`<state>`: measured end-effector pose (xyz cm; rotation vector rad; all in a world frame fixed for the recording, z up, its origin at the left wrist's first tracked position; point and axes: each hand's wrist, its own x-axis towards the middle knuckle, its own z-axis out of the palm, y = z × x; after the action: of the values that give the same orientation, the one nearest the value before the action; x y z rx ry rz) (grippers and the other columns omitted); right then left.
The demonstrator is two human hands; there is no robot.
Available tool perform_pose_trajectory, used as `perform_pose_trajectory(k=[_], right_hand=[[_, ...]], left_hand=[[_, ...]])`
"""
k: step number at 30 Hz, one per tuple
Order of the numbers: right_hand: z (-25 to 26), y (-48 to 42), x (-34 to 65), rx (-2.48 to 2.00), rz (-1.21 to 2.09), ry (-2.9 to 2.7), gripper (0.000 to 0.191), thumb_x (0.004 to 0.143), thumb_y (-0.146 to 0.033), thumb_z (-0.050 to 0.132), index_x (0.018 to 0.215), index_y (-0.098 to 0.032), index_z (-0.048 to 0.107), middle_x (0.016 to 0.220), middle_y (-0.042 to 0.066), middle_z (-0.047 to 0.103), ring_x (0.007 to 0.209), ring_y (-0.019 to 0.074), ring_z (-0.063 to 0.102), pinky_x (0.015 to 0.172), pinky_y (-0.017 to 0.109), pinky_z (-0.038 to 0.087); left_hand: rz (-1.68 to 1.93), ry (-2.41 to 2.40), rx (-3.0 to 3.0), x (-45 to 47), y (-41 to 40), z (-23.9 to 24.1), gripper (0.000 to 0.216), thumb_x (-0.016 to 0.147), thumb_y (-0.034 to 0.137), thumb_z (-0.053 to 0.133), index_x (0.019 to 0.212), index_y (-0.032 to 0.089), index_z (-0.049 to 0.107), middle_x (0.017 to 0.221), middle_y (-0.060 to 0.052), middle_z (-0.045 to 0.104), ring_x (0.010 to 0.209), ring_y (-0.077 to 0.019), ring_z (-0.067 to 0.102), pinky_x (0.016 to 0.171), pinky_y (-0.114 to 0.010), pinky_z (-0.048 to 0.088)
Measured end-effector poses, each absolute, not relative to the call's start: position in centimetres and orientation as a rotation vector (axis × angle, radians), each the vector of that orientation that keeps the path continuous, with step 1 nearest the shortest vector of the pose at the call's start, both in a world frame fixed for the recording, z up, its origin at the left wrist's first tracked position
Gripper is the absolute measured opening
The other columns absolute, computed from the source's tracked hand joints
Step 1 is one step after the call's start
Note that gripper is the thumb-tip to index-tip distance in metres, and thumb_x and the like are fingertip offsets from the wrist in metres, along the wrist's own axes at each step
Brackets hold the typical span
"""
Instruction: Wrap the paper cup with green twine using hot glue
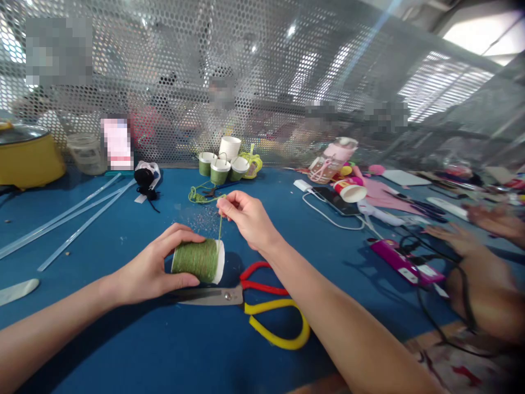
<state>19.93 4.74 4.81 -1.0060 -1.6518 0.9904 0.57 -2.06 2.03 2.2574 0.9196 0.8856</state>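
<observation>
My left hand [164, 262] grips a white paper cup lying on its side, wound with green yarn [196, 259] over most of its wall. The cup's white rim [221, 262] stays bare on the right. Between thumb and finger, my right hand [243, 213] pinches the yarn strand [220, 230], which runs up taut from the cup near the rim. A loose green tangle [199, 195] lies on the table just beyond that hand. Directly below the cup rest scissors [229, 296] with red and yellow handles, partly covered by my right forearm.
Several small green-wrapped cups [220, 174] stand near the perforated metal screen [254, 71]. Clear glue sticks [82, 208] and black yarn [144, 178] lie left, past them a yellow pot [30, 158]. To the right are a phone [334, 201], a purple power strip [406, 262], cables and another person's hands [455, 238].
</observation>
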Motion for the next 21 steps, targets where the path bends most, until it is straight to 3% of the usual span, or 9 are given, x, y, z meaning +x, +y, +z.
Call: perform_pose_trajectory(k=[21], right_hand=[[4.39, 3.93, 19.58, -1.053, 1.047, -1.838, 0.024, 0.074, -0.038, 0.055, 0.063, -0.018, 0.049, 0.061, -0.003, 0.054, 0.056, 0.0097, 0.048, 0.056, 0.024, 0.038]], left_hand=[[1.085, 0.915, 2.472, 0.72, -3.02, 2.03, 0.04, 0.078, 0.026, 0.059, 0.116, 0.024, 0.044, 0.115, -0.01, 0.043, 0.107, -0.0253, 0.045, 0.087, -0.04, 0.044]])
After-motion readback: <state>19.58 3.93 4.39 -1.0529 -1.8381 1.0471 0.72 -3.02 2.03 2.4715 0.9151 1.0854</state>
